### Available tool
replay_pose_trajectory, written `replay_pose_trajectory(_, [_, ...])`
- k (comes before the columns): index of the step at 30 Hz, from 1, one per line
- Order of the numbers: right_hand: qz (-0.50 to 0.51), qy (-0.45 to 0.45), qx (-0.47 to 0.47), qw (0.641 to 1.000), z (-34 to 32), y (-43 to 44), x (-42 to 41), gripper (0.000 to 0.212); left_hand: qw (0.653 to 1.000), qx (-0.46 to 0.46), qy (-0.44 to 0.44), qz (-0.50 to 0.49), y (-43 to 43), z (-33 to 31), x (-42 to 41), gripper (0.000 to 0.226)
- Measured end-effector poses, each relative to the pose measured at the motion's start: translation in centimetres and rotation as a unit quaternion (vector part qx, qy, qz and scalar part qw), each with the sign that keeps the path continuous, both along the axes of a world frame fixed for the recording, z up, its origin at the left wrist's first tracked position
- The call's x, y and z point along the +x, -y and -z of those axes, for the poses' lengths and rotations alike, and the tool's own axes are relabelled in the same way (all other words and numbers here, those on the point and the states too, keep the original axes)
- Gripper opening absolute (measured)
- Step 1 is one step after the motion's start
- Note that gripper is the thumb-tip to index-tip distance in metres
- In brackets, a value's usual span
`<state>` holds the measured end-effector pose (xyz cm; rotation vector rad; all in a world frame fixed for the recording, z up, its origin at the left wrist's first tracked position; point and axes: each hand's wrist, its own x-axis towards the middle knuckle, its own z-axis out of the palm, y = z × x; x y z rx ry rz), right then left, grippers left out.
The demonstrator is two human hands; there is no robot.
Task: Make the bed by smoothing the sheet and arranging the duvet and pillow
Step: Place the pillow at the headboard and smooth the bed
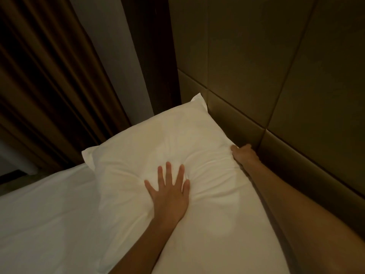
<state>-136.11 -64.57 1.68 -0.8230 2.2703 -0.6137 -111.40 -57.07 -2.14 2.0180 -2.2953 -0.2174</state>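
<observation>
Evidently the plump white fabric pillow [177, 135] is soft and light: left hand [167, 191] presses it with spread fingers, right hand [244, 155] grips its right edge.

Bed [21, 194] takes up lower frame. White sheet [51, 224] covers it, lower left, faint creases. White pillow [177, 139] on sheet, centre frame, right edge against headboard [296, 95].
</observation>
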Motion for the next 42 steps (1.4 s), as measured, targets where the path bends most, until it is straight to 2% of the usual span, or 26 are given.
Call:
replay_pose_trajectory(2, [-0.01,0.071,0.008,0.997,-0.2,0.3,0.2,0.083,1.0,-0.015,-0.005,0.003,0.0,0.1,-0.1,0.059])
replay_pose_trajectory(5, [-0.036,0.148,-0.003,0.988,-0.5,0.4,0.0,0.072,0.998,-0.055,-0.018,-0.002,-0.2,0.8,-0.1,0.054])
replay_pose_trajectory(8, [-0.03,0.205,-0.001,0.978,-0.5,0.1,-0.7,0.072,0.997,-0.075,-0.021,-0.001,-0.1,1.0,-0.4,0.052])
replay_pose_trajectory(12, [-0.041,0.265,-0.024,0.963,-0.2,0.2,-0.6,0.093,0.996,-0.092,-0.013,0.004,-0.1,0.9,-0.6,0.053])
replay_pose_trajectory(14, [-0.014,0.232,-0.046,0.971,0.3,0.2,-0.6,0.093,0.995,-0.094,-0.014,0.004,-0.1,1.2,-0.5,0.053])
replay_pose_trajectory(18, [0.056,0.148,-0.109,0.981,1.4,0.4,-0.9,0.053,0.994,-0.105,-0.009,-0.001,-0.1,0.9,-0.9,0.053])
replay_pose_trajectory(21, [0.06,0.095,-0.111,0.987,0.9,0.4,-1.4,0.04,0.992,-0.122,-0.006,0.004,-0.3,0.8,-1.1,0.052])
replay_pose_trajectory(23, [0.044,0.018,-0.141,0.989,0.7,0.3,-1.4,0.035,0.992,-0.126,-0.008,0.006,-0.5,0.7,-1.2,0.052])
replay_pose_trajectory(25, [0.023,-0.082,-0.183,0.979,0.5,-0.1,-1.0,0.032,0.992,-0.123,-0.009,0.005,-0.5,0.5,-1.4,0.053])
replay_pose_trajectory(27, [0.006,-0.14,-0.198,0.97,0.5,-0.4,-0.8,0.03,0.992,-0.126,-0.01,0.002,-0.6,0.4,-1.4,0.052])
replay_pose_trajectory(32, [-0.032,-0.185,-0.158,0.969,-0.9,-0.1,-1.1,0.024,0.991,-0.136,-0.004,0.006,-0.9,0.1,-1.5,0.052])
replay_pose_trajectory(35, [-0.047,-0.18,-0.09,0.978,-1.6,0.1,-1.1,0.033,0.99,-0.141,-0.005,0.006,-1.1,-0.1,-1.7,0.052])
replay_pose_trajectory(37, [-0.084,-0.229,-0.053,0.968,-1.5,-0.1,-0.8,0.033,0.989,-0.147,-0.004,0.009,-1.2,-0.2,-1.9,0.052])
replay_pose_trajectory(40, [-0.131,-0.323,-0.098,0.932,-0.7,-0.5,-0.3,0.025,0.989,-0.149,-0.005,0.017,-1.4,-0.5,-2.2,0.052])
replay_pose_trajectory(42, [-0.113,-0.305,-0.14,0.935,-0.4,-1.0,-0.1,0.024,0.988,-0.151,-0.002,0.022,-1.6,-0.7,-2.4,0.051])
